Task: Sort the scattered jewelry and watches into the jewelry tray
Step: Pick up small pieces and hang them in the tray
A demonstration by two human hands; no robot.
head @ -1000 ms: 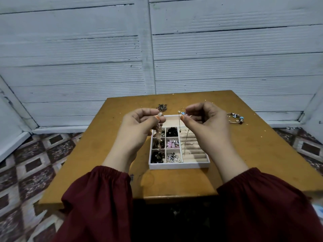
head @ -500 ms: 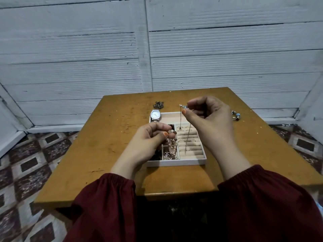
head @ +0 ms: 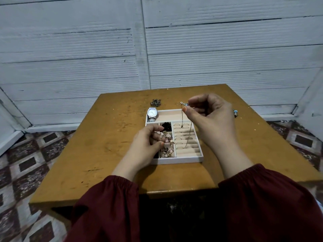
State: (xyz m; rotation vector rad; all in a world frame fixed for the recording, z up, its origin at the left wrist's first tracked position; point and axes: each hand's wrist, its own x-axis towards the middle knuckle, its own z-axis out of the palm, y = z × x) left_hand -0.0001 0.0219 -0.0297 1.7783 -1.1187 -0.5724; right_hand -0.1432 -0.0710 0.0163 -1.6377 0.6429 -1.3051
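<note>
The yellow-brown wooden table (head: 104, 137) is holding everything up. The left hand (head: 148, 145) is hanging low over the small square boxes of the white jewelry tray (head: 178, 160), where pink and gold beads are lying in a heap. Its fingers are curling down onto the beads, maybe to tuck them in, but whether they are gripping a piece cannot be told. Just behind it, the silver watch with the white face (head: 152, 113) is sitting at the tray's far left corner, leaning on the rim. A little dark pile of chain (head: 155, 102) is lying on the table just past the tray, waiting to be sorted. The right hand (head: 209, 110) is staying up high and pinching the thin gold necklace chain (head: 182, 117) near its clasp. It is probably holding it high so the chain is hanging straight and not knotting. The chain's low end is dangling over the ring rows on the tray's right side. Far right, a beaded bracelet with a blue bead (head: 235, 112) is peeking out from behind that hand, on the table.
</note>
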